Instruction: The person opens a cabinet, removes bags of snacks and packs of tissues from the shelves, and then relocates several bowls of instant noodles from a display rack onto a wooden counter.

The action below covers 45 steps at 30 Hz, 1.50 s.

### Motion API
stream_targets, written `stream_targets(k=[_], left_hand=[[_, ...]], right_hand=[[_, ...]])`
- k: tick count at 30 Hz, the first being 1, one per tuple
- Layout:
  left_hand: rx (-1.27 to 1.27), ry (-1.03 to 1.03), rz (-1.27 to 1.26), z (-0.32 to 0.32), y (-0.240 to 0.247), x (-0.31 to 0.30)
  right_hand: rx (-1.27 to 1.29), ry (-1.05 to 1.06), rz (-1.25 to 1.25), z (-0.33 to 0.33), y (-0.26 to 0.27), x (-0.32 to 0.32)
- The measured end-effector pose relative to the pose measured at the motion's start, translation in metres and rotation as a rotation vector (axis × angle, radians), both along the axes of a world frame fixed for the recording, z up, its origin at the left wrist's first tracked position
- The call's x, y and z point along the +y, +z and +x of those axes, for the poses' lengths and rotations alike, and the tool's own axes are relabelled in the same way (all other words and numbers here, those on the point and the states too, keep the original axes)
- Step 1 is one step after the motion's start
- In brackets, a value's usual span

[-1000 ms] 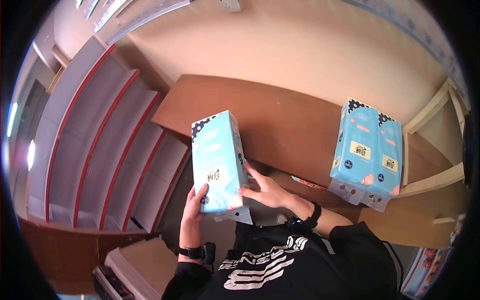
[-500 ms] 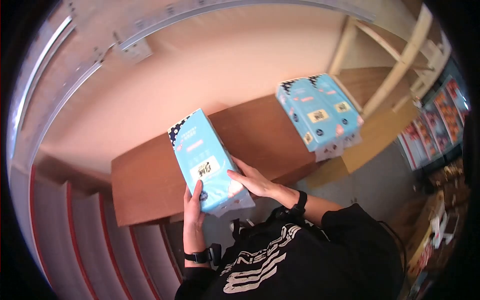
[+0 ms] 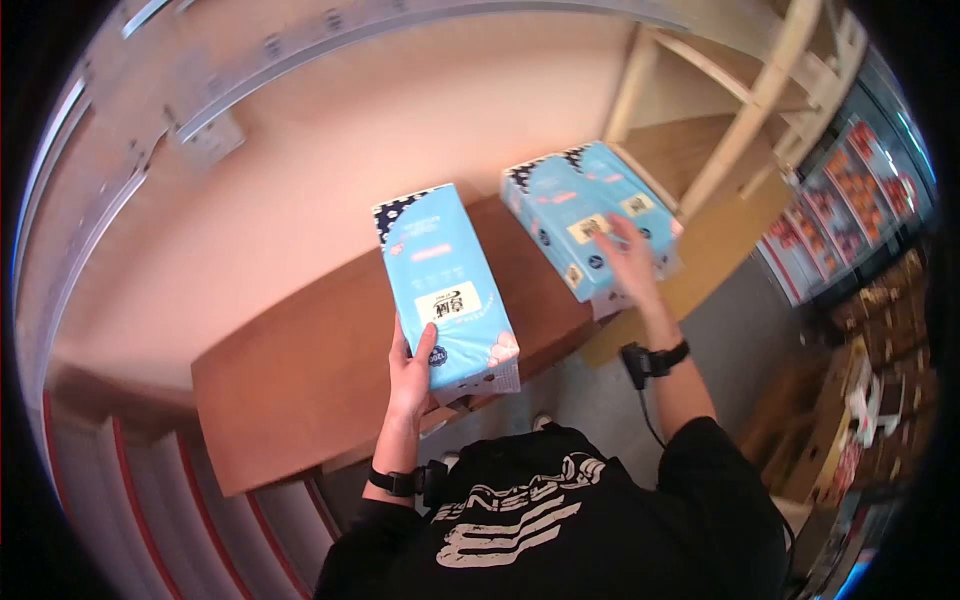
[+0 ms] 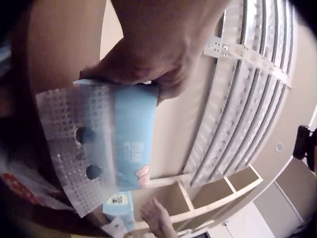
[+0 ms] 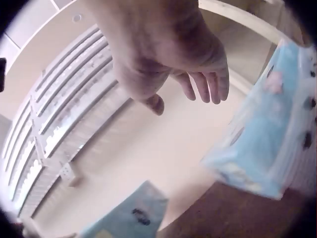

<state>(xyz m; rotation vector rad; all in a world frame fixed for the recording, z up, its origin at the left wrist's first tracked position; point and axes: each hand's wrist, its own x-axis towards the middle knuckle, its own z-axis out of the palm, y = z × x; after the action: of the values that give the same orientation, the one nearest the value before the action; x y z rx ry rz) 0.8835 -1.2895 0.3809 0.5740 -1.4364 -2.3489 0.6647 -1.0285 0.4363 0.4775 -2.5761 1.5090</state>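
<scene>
My left hand (image 3: 408, 372) grips the lower end of a long blue tissue pack (image 3: 430, 270), thumb on its front. The pack has a dark patterned corner and a cream label. In the left wrist view its clear dotted flap (image 4: 67, 153) with two holes hangs at the near end. My right hand (image 3: 632, 265) is off that pack, fingers loosely extended over two more blue tissue packs (image 3: 555, 205) lying side by side on the brown table. The right wrist view shows the right hand (image 5: 173, 54) holding nothing, with one table pack (image 5: 257, 144) beside it.
The brown table (image 3: 290, 370) runs along a pale wall. Shelves with red edges (image 3: 150, 500) stand at the lower left. A wooden frame (image 3: 740, 130) rises behind the packs at the right, and a stocked display (image 3: 840, 200) stands farther right.
The head view has turned rightward. My right hand has left the side of the held pack and moved right over the two packs. The left hand keeps its grip.
</scene>
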Motion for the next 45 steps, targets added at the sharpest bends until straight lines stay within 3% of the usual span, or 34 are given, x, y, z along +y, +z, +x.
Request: stream_targets(k=[3, 5, 7, 10, 12, 14, 16, 23, 25, 26, 27, 29, 30, 31, 33, 37, 39, 41, 43, 45], left_hand=[[-0.073, 0.157, -0.046, 0.005, -0.009, -0.003], [-0.066, 0.168, -0.131, 0.008, -0.013, -0.001], [-0.023, 0.237, -0.222, 0.007, -0.016, 0.005], [-0.165, 0.411, -0.355, 0.024, 0.004, 0.009], [-0.277, 0.497, -0.469, 0.049, 0.004, -0.004], [-0.298, 0.546, -0.434, 0.064, 0.019, -0.01], [-0.28, 0.562, -0.35, 0.102, -0.007, -0.048], [-0.23, 0.58, -0.264, 0.163, 0.012, -0.122], [-0.363, 0.51, -0.208, 0.177, 0.009, -0.155], [-0.525, 0.499, -0.434, 0.183, 0.001, -0.173], [-0.517, 0.488, -0.43, 0.186, -0.014, -0.186], [-1.172, 0.568, -1.042, 0.173, -0.018, -0.187], [-1.126, 0.516, -1.15, 0.173, -0.04, -0.199], [-1.377, 0.418, -1.132, 0.146, -0.019, -0.165], [-1.57, 0.357, -1.238, 0.124, -0.019, -0.142], [-1.545, 0.418, -1.235, 0.128, -0.028, -0.156], [-1.535, 0.442, -1.234, 0.124, -0.025, -0.155], [-1.517, 0.456, -1.244, 0.113, -0.025, -0.146], [-1.657, 0.726, -1.434, 0.085, -0.032, -0.132], [-1.281, 0.908, -1.501, 0.038, -0.037, -0.1]], right_hand=[[0.039, -0.019, 0.208, -0.081, -0.037, 0.061], [0.13, -0.061, 0.564, -0.113, -0.029, 0.099], [0.273, -0.138, 0.719, -0.144, -0.02, 0.141], [0.136, -0.109, 0.723, -0.199, -0.036, 0.162], [0.103, -0.162, 0.757, -0.234, -0.073, 0.174], [0.084, -0.132, 0.702, -0.256, -0.094, 0.187], [0.093, -0.167, 0.76, -0.238, -0.08, 0.174], [0.135, -0.166, 0.691, -0.25, -0.103, 0.182], [0.146, -0.167, 0.672, -0.244, -0.098, 0.179], [0.108, -0.168, 0.702, -0.239, -0.088, 0.175], [0.072, -0.169, 0.731, -0.235, -0.079, 0.173], [0.059, -0.187, 0.78, -0.228, -0.074, 0.173], [0.041, -0.197, 0.822, -0.227, -0.073, 0.172], [0.036, -0.21, 0.821, -0.23, -0.078, 0.178], [0.012, -0.119, 0.761, -0.243, -0.09, 0.199], [-0.052, -0.038, 0.553, -0.258, -0.1, 0.219], [-0.03, 0.007, 0.754, -0.251, -0.095, 0.211], [-0.023, 0.01, 0.758, -0.236, -0.089, 0.2], [-0.014, -0.015, 0.751, -0.225, -0.08, 0.19], [0.051, 0.045, 0.734, -0.212, -0.072, 0.185]])
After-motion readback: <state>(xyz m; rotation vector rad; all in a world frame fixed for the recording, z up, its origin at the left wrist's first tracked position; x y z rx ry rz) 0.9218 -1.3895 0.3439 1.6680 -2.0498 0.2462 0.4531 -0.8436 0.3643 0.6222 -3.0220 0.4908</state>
